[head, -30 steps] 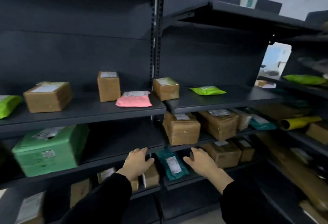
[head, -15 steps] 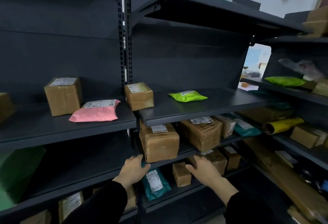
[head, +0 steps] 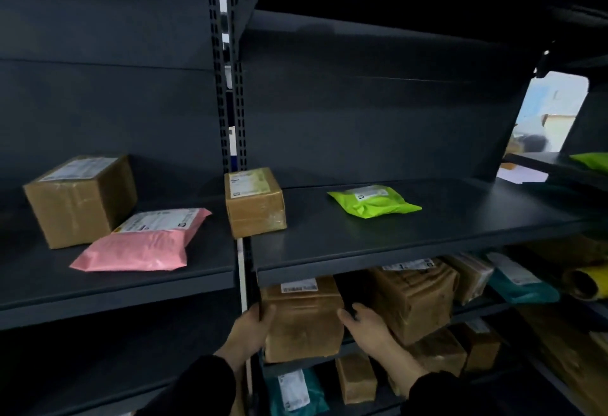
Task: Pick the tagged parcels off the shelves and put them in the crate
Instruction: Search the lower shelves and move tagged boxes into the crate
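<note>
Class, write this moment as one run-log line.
phase: grasp | left hand: grips brown box left side | right hand: grips right side | brown box: on shelf

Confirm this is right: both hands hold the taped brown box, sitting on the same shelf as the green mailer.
Wrong shelf. The head view shows the left hand and right hand holding the taped brown box, but it sits one shelf below the green mailer.
</note>
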The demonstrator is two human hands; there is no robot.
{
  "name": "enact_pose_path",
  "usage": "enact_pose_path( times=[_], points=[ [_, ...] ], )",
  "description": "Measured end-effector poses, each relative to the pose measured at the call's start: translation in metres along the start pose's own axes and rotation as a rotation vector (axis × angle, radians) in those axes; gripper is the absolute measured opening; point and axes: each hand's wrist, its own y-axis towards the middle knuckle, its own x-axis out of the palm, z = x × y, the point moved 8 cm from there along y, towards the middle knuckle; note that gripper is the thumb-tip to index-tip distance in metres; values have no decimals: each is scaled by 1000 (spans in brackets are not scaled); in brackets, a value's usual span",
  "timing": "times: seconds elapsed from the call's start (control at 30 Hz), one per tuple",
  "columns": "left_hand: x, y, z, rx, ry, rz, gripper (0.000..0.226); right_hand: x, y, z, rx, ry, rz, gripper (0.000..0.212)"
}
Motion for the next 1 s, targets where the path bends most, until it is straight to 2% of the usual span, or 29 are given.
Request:
enact_pose_path(
  times=[0.13, 0.27, 0.33, 0.43, 0.63, 0.8, 1.0],
  points=[
    [8, 13, -2, -110, -258, 32, 47, 16, 35, 4, 67, 252, -74, 70],
    [26, 0, -3, -207, -494, 108, 38, 29, 42, 19, 101, 435, -150, 49],
    [36, -14, -4, -218, -544, 141, 43, 26, 36, 32, 80, 461, -148, 45],
    [54, -39, -3, -225, -573, 155, 58, 20, 20, 54, 29, 443, -172, 47],
    [80, -73, 11, -210, -478, 174, 43, 8, -1, 84, -34, 376, -219, 52],
    [92, -96, 10, -239, -406, 168, 52, 6, -13, 99, -53, 274, -278, 64],
    [100, -102, 10, -242, -348, 132, 56, -2, -21, 107, -91, 248, -239, 56]
  ],
)
